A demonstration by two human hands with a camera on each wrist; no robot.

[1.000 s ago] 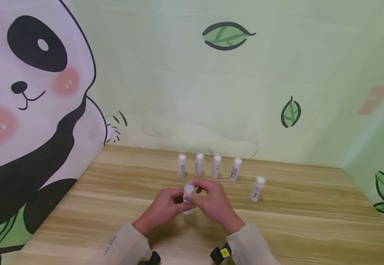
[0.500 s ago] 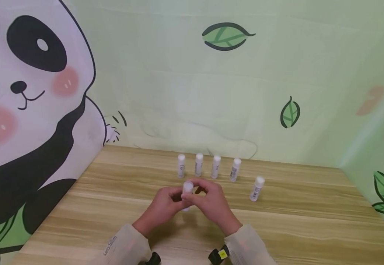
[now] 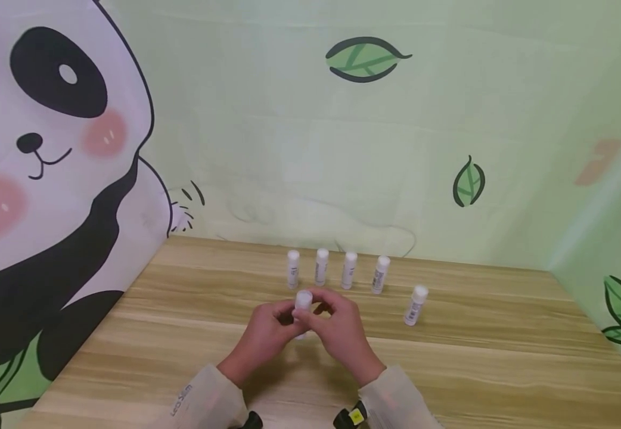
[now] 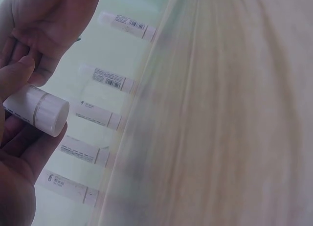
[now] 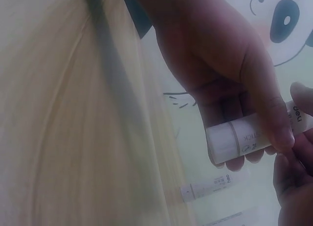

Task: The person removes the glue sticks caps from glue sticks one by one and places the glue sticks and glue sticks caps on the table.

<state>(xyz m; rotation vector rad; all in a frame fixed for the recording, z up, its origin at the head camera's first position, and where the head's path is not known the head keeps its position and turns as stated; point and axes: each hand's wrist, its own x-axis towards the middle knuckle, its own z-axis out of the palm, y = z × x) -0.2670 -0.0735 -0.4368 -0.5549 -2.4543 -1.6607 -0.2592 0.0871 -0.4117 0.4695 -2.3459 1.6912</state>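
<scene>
Both hands on it: left hand (image 3: 264, 328) pinching lower body of white stick (image 3: 303, 300), right hand (image 3: 342, 325) pinching upper part; stick roughly upright between them, over table (image 3: 203, 286). Four matching sticks (image 3: 322, 267) standing beyond hands, lone stick (image 3: 415, 306) beyond right hand's outer side.

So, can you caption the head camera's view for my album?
Left hand and right hand hold a white tube; five more tubes stand beyond on the wooden table, cartoon panda at left.

Both wrist views look dim and hazy.
</scene>
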